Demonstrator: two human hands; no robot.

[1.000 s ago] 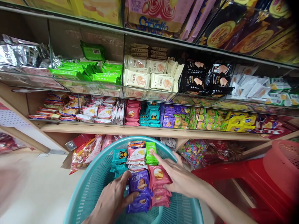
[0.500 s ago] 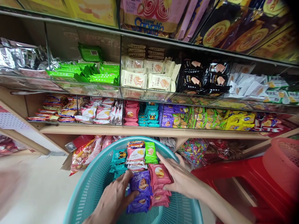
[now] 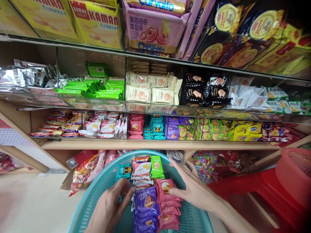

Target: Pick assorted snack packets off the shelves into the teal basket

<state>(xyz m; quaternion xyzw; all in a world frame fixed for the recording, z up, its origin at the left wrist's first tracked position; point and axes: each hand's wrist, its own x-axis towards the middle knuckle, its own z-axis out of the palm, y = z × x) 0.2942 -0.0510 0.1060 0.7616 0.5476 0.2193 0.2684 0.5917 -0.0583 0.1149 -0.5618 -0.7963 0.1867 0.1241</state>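
A teal mesh basket holds rows of small snack packets. Purple cookie packets are lined up in its front middle, with red packets to their right. Behind them are white-and-pink packets, a green packet and teal packets. My left hand is over the basket's left side, fingers loosely bent and apart, thumb close to the purple packets' left edge; it partly hides the teal packets. My right hand hovers at the red packets' right side, fingers spread, holding nothing.
Glass-fronted shelves in front hold green packets, cream packets, black packets and a lower row of mixed snacks. Bagged sweets lie below at left. A red plastic stool with a pink basket stands at right.
Both hands have loosened from the packets: my left hand moved left off the purple ones, my right came slightly away from the red ones. The view tilted up, showing more of the top shelf.
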